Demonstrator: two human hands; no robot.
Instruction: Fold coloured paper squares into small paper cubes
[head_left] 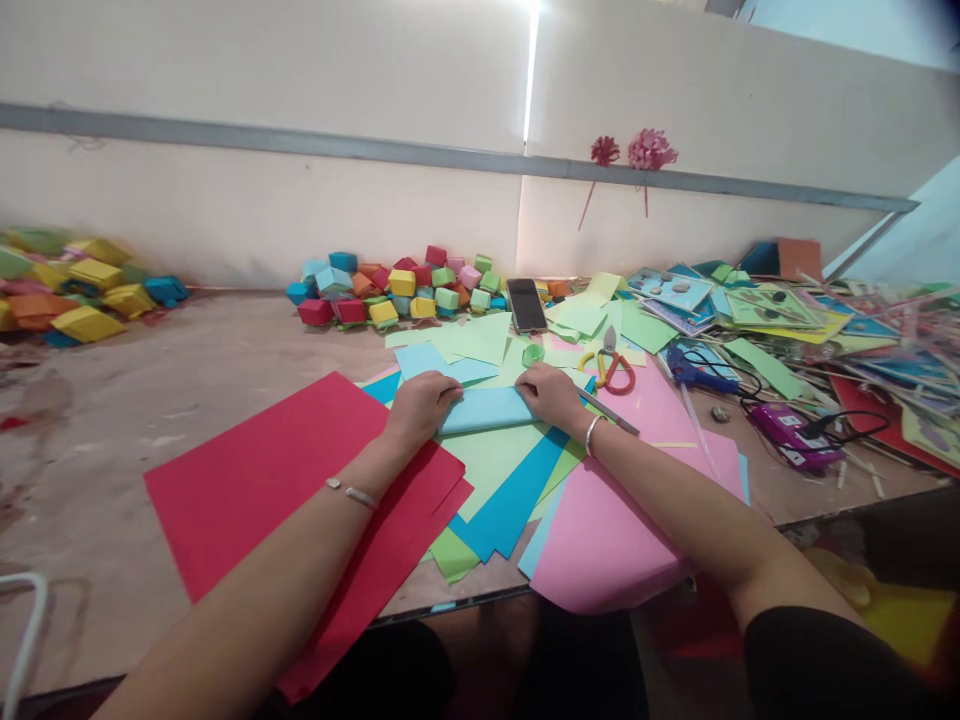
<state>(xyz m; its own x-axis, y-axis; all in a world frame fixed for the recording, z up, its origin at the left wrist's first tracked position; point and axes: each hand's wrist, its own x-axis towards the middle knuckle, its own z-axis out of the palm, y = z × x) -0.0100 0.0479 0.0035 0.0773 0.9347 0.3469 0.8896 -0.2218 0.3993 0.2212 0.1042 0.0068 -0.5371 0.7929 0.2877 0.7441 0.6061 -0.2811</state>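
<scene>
A folded strip of light blue paper (486, 411) lies across the paper pile in front of me. My left hand (421, 408) is closed on its left end, the fingertips pinched at the upper corner. At the other end my right hand (553, 396) pinches the strip in the same way. Under it are sheets of light green and darker blue paper (517, 500). Red sheets (277, 470) reach beneath my left forearm, and pink paper (600, 540) lies beneath my right. Scissors (609, 368) with red and yellow handles rest just beyond my right hand, near a thin grey stick (611, 408).
Small folded paper boxes (401, 285) are heaped along the wall, with another heap (82, 285) at far left. A phone (526, 304) lies behind the paper. To the right are a blue glue gun (701, 368), a purple corded box (795, 435) and stacked cards (772, 305).
</scene>
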